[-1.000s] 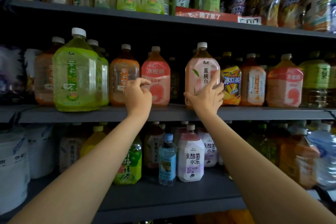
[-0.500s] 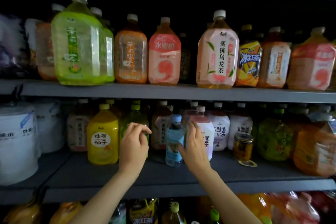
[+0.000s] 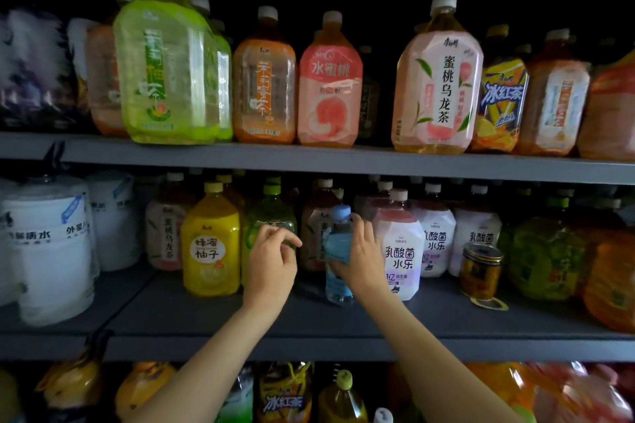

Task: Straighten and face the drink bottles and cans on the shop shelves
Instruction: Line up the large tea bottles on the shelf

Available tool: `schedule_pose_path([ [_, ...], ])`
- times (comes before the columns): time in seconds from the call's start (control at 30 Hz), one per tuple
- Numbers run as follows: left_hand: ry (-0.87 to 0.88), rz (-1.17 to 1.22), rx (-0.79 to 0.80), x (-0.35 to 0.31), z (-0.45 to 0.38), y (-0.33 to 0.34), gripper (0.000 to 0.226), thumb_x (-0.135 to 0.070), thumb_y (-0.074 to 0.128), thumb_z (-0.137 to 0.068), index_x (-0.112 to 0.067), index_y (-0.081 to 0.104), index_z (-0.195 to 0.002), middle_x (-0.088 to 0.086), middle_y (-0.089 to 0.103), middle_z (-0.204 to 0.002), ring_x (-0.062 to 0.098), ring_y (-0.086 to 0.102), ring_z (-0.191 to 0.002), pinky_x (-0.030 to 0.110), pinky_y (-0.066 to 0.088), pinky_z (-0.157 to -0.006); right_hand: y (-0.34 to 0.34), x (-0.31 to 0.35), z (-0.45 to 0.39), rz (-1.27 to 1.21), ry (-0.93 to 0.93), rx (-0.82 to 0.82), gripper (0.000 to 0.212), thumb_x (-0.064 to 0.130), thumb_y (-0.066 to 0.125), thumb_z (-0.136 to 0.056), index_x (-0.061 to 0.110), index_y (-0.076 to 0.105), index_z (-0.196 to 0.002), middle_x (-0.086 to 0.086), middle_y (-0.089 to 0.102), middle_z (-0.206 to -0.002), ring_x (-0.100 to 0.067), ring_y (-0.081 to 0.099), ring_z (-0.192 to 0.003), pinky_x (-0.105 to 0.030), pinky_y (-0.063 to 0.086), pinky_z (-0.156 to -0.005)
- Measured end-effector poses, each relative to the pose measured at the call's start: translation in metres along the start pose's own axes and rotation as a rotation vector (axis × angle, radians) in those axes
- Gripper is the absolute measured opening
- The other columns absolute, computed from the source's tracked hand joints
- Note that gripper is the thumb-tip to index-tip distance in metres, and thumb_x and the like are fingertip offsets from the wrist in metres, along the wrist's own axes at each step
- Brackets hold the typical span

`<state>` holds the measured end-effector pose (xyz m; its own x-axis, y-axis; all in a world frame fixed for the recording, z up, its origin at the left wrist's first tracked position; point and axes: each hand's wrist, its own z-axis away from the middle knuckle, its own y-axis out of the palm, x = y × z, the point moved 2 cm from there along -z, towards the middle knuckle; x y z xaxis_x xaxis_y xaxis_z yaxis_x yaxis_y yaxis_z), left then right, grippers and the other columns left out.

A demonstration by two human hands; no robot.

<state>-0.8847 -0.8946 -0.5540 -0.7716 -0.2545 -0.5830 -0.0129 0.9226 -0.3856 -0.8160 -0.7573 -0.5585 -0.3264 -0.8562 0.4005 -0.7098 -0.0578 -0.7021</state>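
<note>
On the middle shelf (image 3: pixel 343 319) a small blue water bottle (image 3: pixel 338 240) with a blue cap stands near the front. My right hand (image 3: pixel 360 259) wraps around its body. My left hand (image 3: pixel 271 261) hovers in front of a green tea bottle (image 3: pixel 271 213), fingers curled together and holding nothing. A yellow honey-pomelo bottle (image 3: pixel 210 240) stands to the left. A white and pink lactic drink bottle (image 3: pixel 400 247) stands right of the blue bottle. On the upper shelf a pink peach oolong bottle (image 3: pixel 438 79) faces forward.
Large tea bottles line the upper shelf (image 3: pixel 309 158). Wrapped white water jugs (image 3: pixel 51 244) fill the middle shelf's left end. A small gold can (image 3: pixel 481 268) stands to the right, with green and orange bottles (image 3: pixel 546 251) beyond. More bottles (image 3: pixel 285 391) sit below.
Both hands dropped from the upper shelf's bottles to the middle shelf. My right hand closed around the blue water bottle; my view tilted down.
</note>
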Motion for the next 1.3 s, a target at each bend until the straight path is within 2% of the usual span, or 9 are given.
schedule_pose_path([
  [0.13, -0.073, 0.045, 0.038, 0.018, 0.009, -0.004, 0.023, 0.003, 0.049, -0.088, -0.017, 0.059, -0.082, -0.004, 0.048, -0.098, 0.013, 0.052, -0.079, 0.017, 0.036, -0.066, 0.005, 0.001, 0.011, -0.156, 0.077, 0.008, 0.086, 0.017, 0.069, -0.083, 0.018, 0.013, -0.148, -0.009, 0.024, -0.141, -0.028, 0.044, -0.121, -0.032, 0.04, -0.094],
  [0.3, -0.112, 0.115, 0.207, 0.025, 0.019, 0.003, 0.024, -0.001, 0.055, -0.087, -0.016, 0.055, -0.105, 0.0, 0.048, -0.118, 0.01, 0.056, -0.091, 0.018, 0.046, -0.073, -0.004, -0.006, 0.018, -0.434, 0.127, 0.067, 0.085, 0.011, 0.078, -0.073, 0.018, 0.029, -0.141, -0.001, 0.043, -0.119, -0.02, 0.047, -0.115, -0.031, 0.042, -0.094],
  [0.43, -0.206, 0.236, 0.54, 0.024, 0.036, 0.026, 0.073, -0.02, 0.075, -0.076, -0.02, 0.032, -0.136, -0.005, 0.042, -0.133, 0.011, 0.044, -0.121, 0.033, 0.043, -0.101, -0.004, -0.008, 0.022, -0.543, 0.147, 0.21, 0.087, 0.015, 0.085, -0.063, 0.021, 0.036, -0.134, 0.003, 0.058, -0.116, -0.016, 0.058, -0.106, -0.035, 0.05, -0.093],
  [0.53, -0.257, 0.511, 0.643, 0.013, 0.045, 0.035, 0.066, 0.001, 0.075, -0.072, -0.023, 0.037, -0.12, -0.011, 0.056, -0.108, 0.005, 0.057, -0.099, 0.015, 0.049, -0.081, -0.007, -0.005, 0.032, -0.698, 0.121, 0.328, 0.085, 0.002, 0.084, -0.061, 0.023, 0.038, -0.13, 0.005, 0.06, -0.111, -0.013, 0.061, -0.102, -0.035, 0.053, -0.091],
  [0.6, -0.267, 0.565, 0.632, 0.013, 0.047, 0.035, 0.057, 0.003, 0.078, -0.067, -0.019, 0.048, -0.111, -0.004, 0.063, -0.1, 0.015, 0.062, -0.094, 0.016, 0.051, -0.075, -0.015, 0.001, 0.042, -0.787, 0.08, 0.397, 0.078, -0.01, 0.077, -0.064, 0.022, 0.039, -0.125, 0.007, 0.059, -0.106, -0.005, 0.06, -0.095, -0.023, 0.053, -0.085],
  [0.73, -0.172, 0.585, 0.576, -0.016, 0.044, 0.017, 0.081, -0.035, 0.082, -0.043, -0.018, 0.054, -0.117, -0.001, 0.069, -0.104, 0.016, 0.066, -0.099, 0.039, 0.054, -0.087, -0.05, 0.014, 0.055, -0.91, 0.051, 0.345, 0.063, -0.004, 0.079, -0.062, 0.027, 0.051, -0.11, -0.001, 0.063, -0.106, -0.013, 0.062, -0.093, -0.023, 0.054, -0.078],
  [0.87, 0.096, 0.759, 0.403, -0.105, 0.029, 0.009, 0.061, -0.026, 0.074, -0.056, -0.024, 0.056, -0.114, -0.009, 0.069, -0.107, 0.008, 0.065, -0.101, 0.024, 0.052, -0.084, -0.134, 0.031, 0.049, -0.884, -0.115, 0.009, 0.064, 0.03, 0.071, -0.059, 0.017, 0.051, -0.118, 0.003, 0.065, -0.104, -0.013, 0.064, -0.095, -0.023, 0.052, -0.08],
  [1.1, 0.249, 0.969, 0.19, -0.257, -0.074, 0.004, 0.079, -0.024, 0.07, -0.056, 0.008, 0.047, -0.124, 0.002, 0.066, -0.108, 0.005, 0.064, -0.103, 0.018, 0.049, -0.083, -0.301, 0.048, -0.042, -0.802, -0.269, -0.113, 0.065, 0.017, 0.076, -0.063, 0.011, 0.049, -0.121, -0.002, 0.062, -0.105, -0.015, 0.063, -0.097, -0.027, 0.05, -0.082],
  [1.3, 0.266, 0.944, 0.241, -0.39, -0.175, -0.002, 0.063, -0.034, 0.068, -0.059, -0.013, 0.054, -0.117, -0.005, 0.063, -0.109, 0.003, 0.061, -0.106, 0.02, 0.05, -0.086, -0.439, 0.053, -0.127, -0.723, -0.138, -0.148, 0.062, 0.014, 0.076, -0.066, 0.017, 0.049, -0.122, 0.009, 0.064, -0.102, -0.008, 0.064, -0.095, -0.022, 0.05, -0.08],
])
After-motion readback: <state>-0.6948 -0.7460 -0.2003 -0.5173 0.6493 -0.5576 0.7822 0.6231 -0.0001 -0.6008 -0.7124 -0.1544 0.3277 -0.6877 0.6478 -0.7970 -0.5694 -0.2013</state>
